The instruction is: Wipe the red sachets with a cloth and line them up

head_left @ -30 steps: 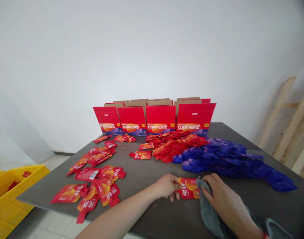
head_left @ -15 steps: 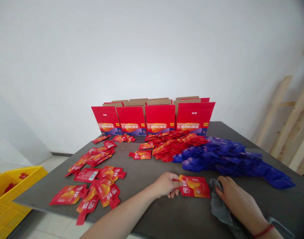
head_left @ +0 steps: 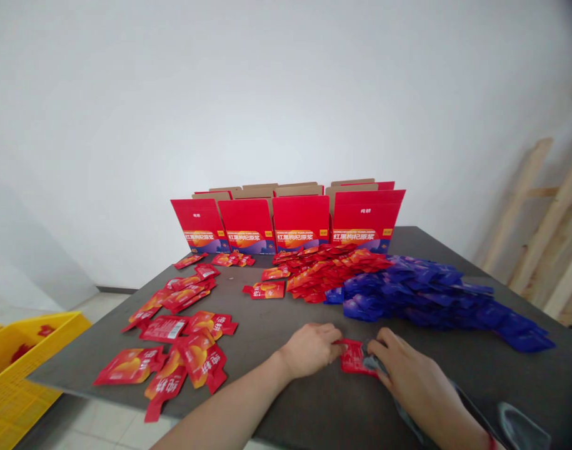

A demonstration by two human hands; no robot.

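Near the front of the dark table, a red pouch (head_left: 352, 356) lies between my two hands. My left hand (head_left: 312, 350) pinches its left end with closed fingers. Over its right part, my right hand (head_left: 407, 373) presses a grey cloth (head_left: 372, 364), fingers bent around the fabric. Small pale print shows on the pouch's visible face; the rest is covered by the cloth and fingers. More cloth trails under my right wrist. Beyond my hands lie a heap of red pouches (head_left: 330, 272) and a heap of blue pouches (head_left: 421, 297).
Open red cartons (head_left: 301, 215) stand in rows at the back of the table (head_left: 262, 337). Loose red pouches (head_left: 204, 359) are spread over the left side. A yellow crate (head_left: 32, 369) with red pouches sits beyond the left edge. Wooden bars (head_left: 524, 206) lean at the right.
My right hand has moved left with the cloth onto the pouch. The pouch now shows a face with small print instead of the large orange picture. My left hand still grips its left end.
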